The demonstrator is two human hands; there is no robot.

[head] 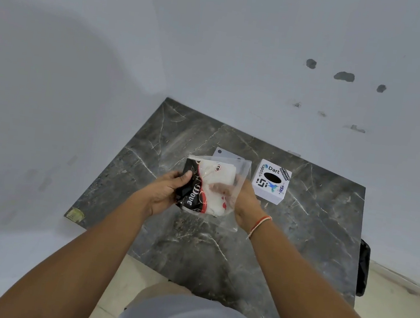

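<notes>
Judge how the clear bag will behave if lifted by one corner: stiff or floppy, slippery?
Probably floppy: the bag wrinkles and sags below the right hand. Likely slippery, since its film looks glossy. The Dove pack, apparently inside and gripped by the left hand, might slide to the low end and tilt it.

Setting: plain indoor room, most likely domestic or a small informal workspace; its exact use cannot be told. Evidence: pale painted walls (245, 43) meeting in a corner; grey chipped patches (344, 76) and scuff marks on the right-hand wall; a dark grey marble-pattern tabletop (315, 226) set into that corner; cream floor tiles (396, 316) beside and below it; a white cardboard box (271, 181) with programming stickers standing on the slab.
</notes>
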